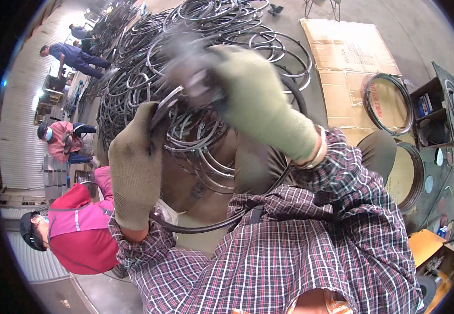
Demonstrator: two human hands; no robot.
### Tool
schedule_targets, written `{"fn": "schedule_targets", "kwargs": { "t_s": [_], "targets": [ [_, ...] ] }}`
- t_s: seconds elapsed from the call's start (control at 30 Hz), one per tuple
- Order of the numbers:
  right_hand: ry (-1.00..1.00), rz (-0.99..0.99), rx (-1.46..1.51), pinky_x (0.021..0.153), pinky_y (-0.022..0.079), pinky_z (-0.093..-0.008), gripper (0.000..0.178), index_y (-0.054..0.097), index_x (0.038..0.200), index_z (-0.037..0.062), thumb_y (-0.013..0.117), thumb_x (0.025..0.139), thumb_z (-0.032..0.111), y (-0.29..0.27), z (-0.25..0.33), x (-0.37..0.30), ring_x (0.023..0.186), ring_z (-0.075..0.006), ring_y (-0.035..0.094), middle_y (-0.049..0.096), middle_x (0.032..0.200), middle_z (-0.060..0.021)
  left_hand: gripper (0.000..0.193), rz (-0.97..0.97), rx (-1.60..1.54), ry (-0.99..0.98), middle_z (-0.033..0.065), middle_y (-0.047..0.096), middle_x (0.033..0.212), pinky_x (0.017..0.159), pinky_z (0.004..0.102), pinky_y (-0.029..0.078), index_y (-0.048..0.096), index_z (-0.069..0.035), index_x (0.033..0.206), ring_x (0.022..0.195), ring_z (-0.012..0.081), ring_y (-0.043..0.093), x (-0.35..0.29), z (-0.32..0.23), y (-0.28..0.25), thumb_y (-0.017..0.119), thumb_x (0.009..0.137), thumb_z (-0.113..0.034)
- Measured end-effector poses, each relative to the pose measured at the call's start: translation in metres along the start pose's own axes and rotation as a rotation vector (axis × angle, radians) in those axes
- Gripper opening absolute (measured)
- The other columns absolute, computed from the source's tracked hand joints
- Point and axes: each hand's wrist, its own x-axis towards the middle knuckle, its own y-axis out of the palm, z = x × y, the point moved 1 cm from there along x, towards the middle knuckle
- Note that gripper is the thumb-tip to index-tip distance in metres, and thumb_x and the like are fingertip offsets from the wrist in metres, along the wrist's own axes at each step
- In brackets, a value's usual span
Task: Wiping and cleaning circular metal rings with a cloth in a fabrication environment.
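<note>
A dark wheel rim (200, 228) rests across my lap and curves up in front of me. My left hand (137, 162), in an olive knit glove, is closed around its left side, where a bright, shiny stretch shows beside the fingers. My right hand (255, 86), gloved the same way, is raised over the far part of the rim, close to the left fingers. Its fingers look curled, but motion smears them. A dark, partly shiny thing shows at those fingers, too blurred to name.
A big heap of black and silver rims (206, 31) lies ahead. To the right are flattened cardboard (350, 49) with a coil of hoops (389, 104) and a dark open box (431, 118). A person in red (80, 230) sits close on my left; others work farther off.
</note>
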Motion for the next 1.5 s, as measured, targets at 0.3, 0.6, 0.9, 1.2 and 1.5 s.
{"fn": "schedule_targets", "kwargs": {
  "t_s": [0.3, 0.6, 0.9, 1.2, 1.5],
  "targets": [
    [0.785, 0.049, 0.410, 0.076, 0.053, -0.0404, 0.027, 0.061, 0.109, 0.0005, 0.068, 0.088, 0.016, 0.045, -0.110, -0.186, 0.088, -0.0323, 0.069, 0.069, 0.096, -0.0192, 0.021, -0.019, -0.016, -0.087, 0.0242, 0.065, 0.098, 0.075, 0.0440, 0.049, 0.055, 0.000, 0.115, 0.093, 0.0427, 0.064, -0.016, 0.012, -0.002, 0.053, 0.094, -0.004],
    [0.965, -0.206, 0.719, 0.062, 0.048, -0.0229, 0.024, 0.063, 0.103, -0.0010, 0.072, 0.090, 0.017, 0.012, -0.085, -0.147, 0.073, -0.0062, 0.060, 0.066, 0.085, 0.0002, 0.022, -0.159, -0.198, -0.157, 0.0150, 0.067, 0.091, 0.072, 0.0333, 0.049, 0.056, 0.001, 0.117, 0.082, 0.0218, 0.066, -0.032, 0.019, -0.016, 0.054, 0.095, -0.002],
    [0.206, -0.161, 0.401, 0.062, 0.051, -0.0234, 0.024, 0.069, 0.100, 0.0012, 0.078, 0.084, 0.016, -0.083, -0.013, 0.031, 0.076, -0.0059, 0.064, 0.070, 0.082, -0.0012, 0.053, -0.439, -0.610, 0.016, 0.0170, 0.056, 0.131, 0.102, 0.0370, 0.043, 0.046, 0.001, 0.140, 0.123, 0.0248, 0.053, -0.044, 0.025, -0.057, 0.060, 0.092, -0.019],
    [-0.288, 0.028, -0.036, 0.091, 0.049, -0.0417, 0.050, 0.061, 0.118, 0.0078, 0.067, 0.068, 0.011, -0.028, 0.028, 0.031, 0.109, -0.0305, 0.057, 0.059, 0.115, -0.0099, 0.030, -0.302, 0.087, 0.165, 0.0213, 0.069, 0.094, 0.072, 0.0428, 0.052, 0.064, -0.002, 0.111, 0.088, 0.0378, 0.068, -0.013, 0.008, -0.025, 0.068, 0.082, -0.005],
    [0.536, -0.181, 0.636, 0.061, 0.048, -0.0251, 0.023, 0.068, 0.092, -0.0044, 0.075, 0.084, 0.016, -0.052, -0.029, -0.019, 0.071, -0.0092, 0.058, 0.063, 0.076, -0.0054, 0.030, -0.321, 0.125, 0.207, 0.0225, 0.065, 0.095, 0.071, 0.0460, 0.052, 0.061, -0.004, 0.113, 0.087, 0.0407, 0.066, 0.005, -0.027, -0.022, 0.059, 0.083, 0.002]
  ]
}}
